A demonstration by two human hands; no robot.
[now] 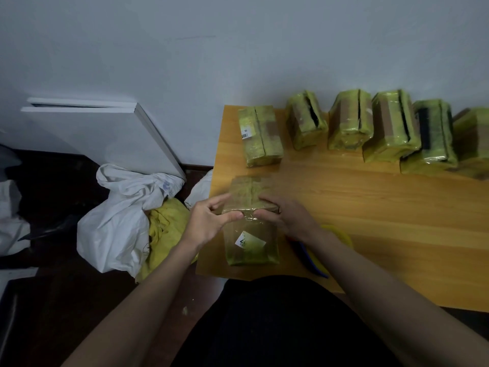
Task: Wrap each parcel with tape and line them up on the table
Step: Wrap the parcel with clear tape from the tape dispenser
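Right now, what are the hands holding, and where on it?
Both the left hand and right hand grip the parcel at its upper front edge, one on each side.

Wooden table (370, 207): six taped parcels (349, 123) line its twelve o'clock edge, another parcel (251, 245) at seven, tape roll (341, 234) beside it.

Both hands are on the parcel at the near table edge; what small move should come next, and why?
Probably press the tape flat along the top edge, then slide the parcel up beside the row of wrapped parcels. The left hand and right hand grip its top edge, it already looks covered in tape, and it sits apart from the row on the table.
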